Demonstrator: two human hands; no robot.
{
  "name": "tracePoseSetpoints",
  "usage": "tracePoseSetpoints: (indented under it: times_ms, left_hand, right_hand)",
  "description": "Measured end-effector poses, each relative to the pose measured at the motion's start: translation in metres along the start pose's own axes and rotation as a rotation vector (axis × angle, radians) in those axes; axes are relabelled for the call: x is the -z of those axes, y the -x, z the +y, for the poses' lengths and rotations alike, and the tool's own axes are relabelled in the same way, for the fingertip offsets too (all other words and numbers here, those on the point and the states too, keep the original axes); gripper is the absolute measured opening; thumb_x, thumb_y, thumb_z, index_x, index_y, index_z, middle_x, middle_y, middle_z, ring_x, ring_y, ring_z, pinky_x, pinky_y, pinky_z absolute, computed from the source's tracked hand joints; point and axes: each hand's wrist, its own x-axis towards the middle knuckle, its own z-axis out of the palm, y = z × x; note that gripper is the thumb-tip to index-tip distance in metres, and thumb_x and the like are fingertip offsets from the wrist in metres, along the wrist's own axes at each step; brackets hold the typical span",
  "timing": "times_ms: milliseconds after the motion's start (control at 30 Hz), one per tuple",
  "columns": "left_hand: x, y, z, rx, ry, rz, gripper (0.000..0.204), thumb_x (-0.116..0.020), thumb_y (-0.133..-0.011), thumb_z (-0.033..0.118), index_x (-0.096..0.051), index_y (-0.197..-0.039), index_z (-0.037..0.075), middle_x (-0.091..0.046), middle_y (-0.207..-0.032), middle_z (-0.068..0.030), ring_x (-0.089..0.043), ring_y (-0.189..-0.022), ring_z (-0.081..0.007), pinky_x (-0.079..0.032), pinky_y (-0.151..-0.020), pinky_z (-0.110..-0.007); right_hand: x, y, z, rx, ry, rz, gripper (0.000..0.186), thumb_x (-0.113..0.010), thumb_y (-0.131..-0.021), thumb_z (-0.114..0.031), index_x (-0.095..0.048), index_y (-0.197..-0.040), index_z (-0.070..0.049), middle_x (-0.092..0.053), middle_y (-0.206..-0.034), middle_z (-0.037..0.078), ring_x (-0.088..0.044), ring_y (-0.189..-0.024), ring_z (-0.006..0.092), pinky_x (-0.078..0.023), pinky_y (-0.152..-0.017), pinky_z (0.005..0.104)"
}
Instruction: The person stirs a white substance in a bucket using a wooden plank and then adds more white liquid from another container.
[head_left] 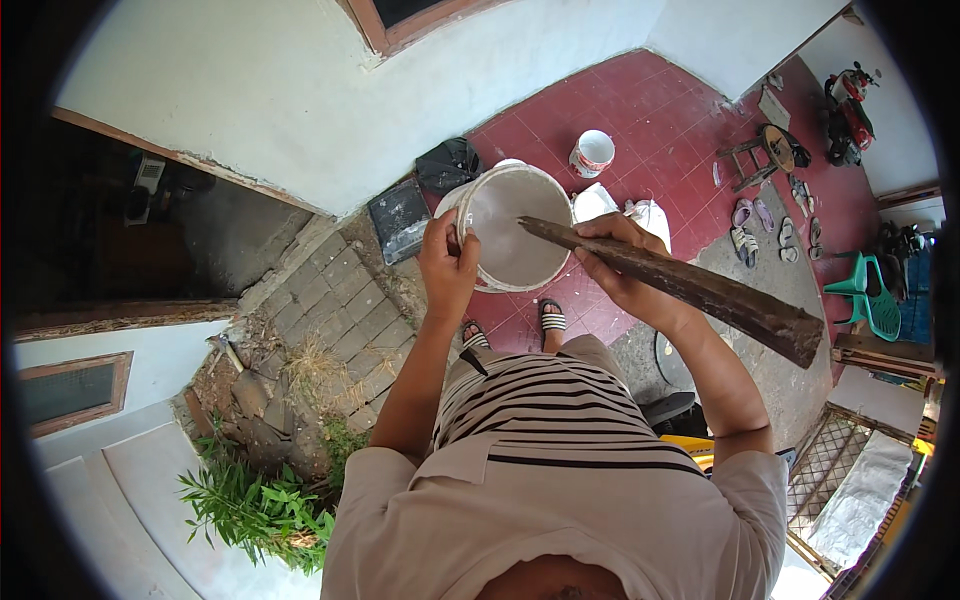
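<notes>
A white bucket [515, 215] hangs in front of me, tipped so that its inside faces up toward me, with a pale greyish coating on the walls. My left hand [447, 258] grips its rim on the left, thumb over the edge. In my right hand [622, 258] is a long, dark brown wooden stick [700, 292]. Its narrow end reaches over the bucket's mouth, and the broad, rough end points to the lower right, above my forearm. The right fingers are wrapped round the stick near its narrow part.
Red floor tiles [640, 110] hold a small white pail [593, 153], a black tray [398, 218] and a white sack [648, 222]. To the right stand a wooden stool [765, 155], several sandals [788, 240] and a green plastic chair [868, 297]. Paving bricks [340, 300] and plants [262, 515] lie left.
</notes>
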Motion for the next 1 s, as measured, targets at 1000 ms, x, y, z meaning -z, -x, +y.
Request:
tracePoseSetpoints:
  times_ms: [1000]
  left_hand:
    - [0.001, 0.001, -0.009, 0.052, 0.048, 0.023, 0.034, -0.066, -0.094, -0.003, -0.060, -0.128, -0.002, -0.062, -0.092, 0.0001, -0.053, -0.076, -0.0039, -0.042, -0.064, -0.019]
  right_hand:
    - [0.011, -0.008, 0.008, -0.103, -0.001, -0.049, 0.021, -0.073, -0.095, -0.009, -0.064, -0.112, -0.002, -0.073, -0.104, 0.013, -0.073, -0.090, 0.0216, -0.056, -0.081, 0.0330]
